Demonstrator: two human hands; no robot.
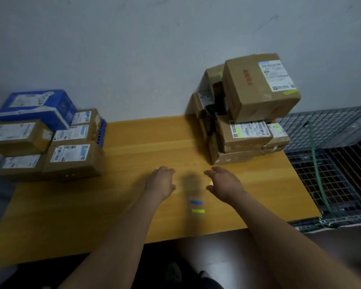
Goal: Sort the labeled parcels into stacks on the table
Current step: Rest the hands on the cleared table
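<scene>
Our left hand (162, 182) and right hand (225, 183) are held out with fingers loosely spread, palms facing each other, holding nothing, just beyond the blue tape strip (196, 202) on the tabletop (133, 142). Well left of the strip sits a stack of brown parcels (69, 157) topped by a blue parcel (38, 107); beyond the strip to the right stands a taller stack of parcels (248, 113), with a wire cage (331, 153) farther right
</scene>
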